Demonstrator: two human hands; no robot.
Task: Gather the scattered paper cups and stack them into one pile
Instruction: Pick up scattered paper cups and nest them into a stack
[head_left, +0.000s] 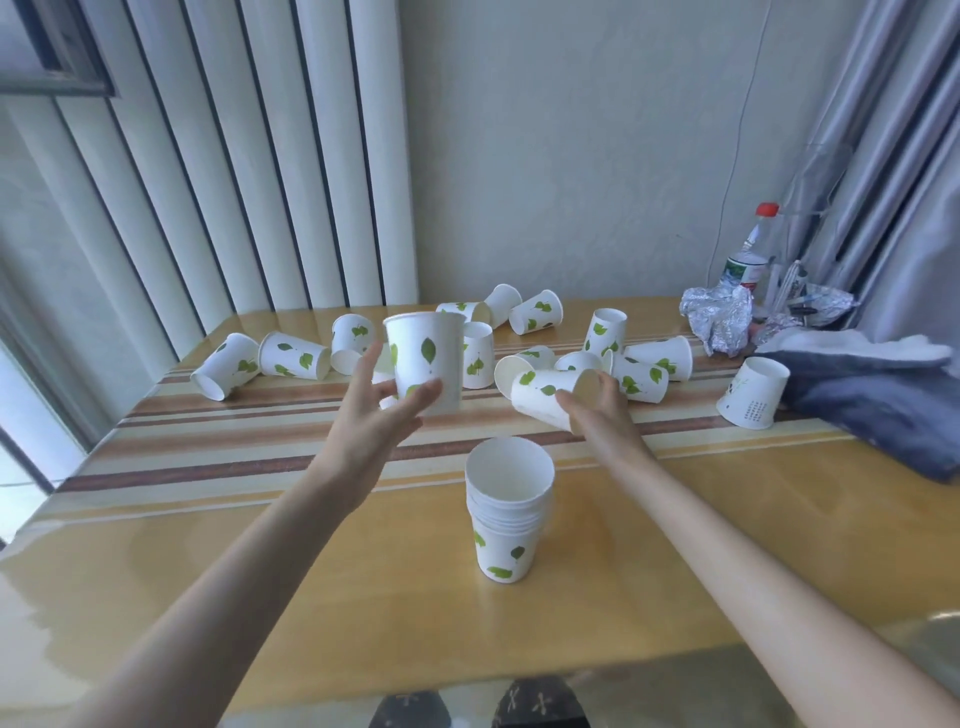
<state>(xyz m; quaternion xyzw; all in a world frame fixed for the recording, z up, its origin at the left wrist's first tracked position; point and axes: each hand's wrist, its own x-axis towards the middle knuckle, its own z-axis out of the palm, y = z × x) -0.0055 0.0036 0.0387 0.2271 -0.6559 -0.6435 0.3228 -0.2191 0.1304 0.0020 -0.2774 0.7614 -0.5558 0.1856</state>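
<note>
I saw the bench (675, 545), yellow with brown stripes across its far half, and a blue-grey cloth (872, 405) draped over its right edge. Crumpled foil (719, 317) and a red-capped bottle (750, 254) sat at the far right corner. Loose cups (291, 356), mostly tipped over, littered the far edge, with one upside down (753, 392) touching the cloth. The stack of cups (508, 519) stood upright mid-bench, towards the near edge. My left hand (374, 415) gripped an upright cup (426, 358); my right hand (602, 410) clasped a tilted cup (545, 395), both above the stripes.
</note>
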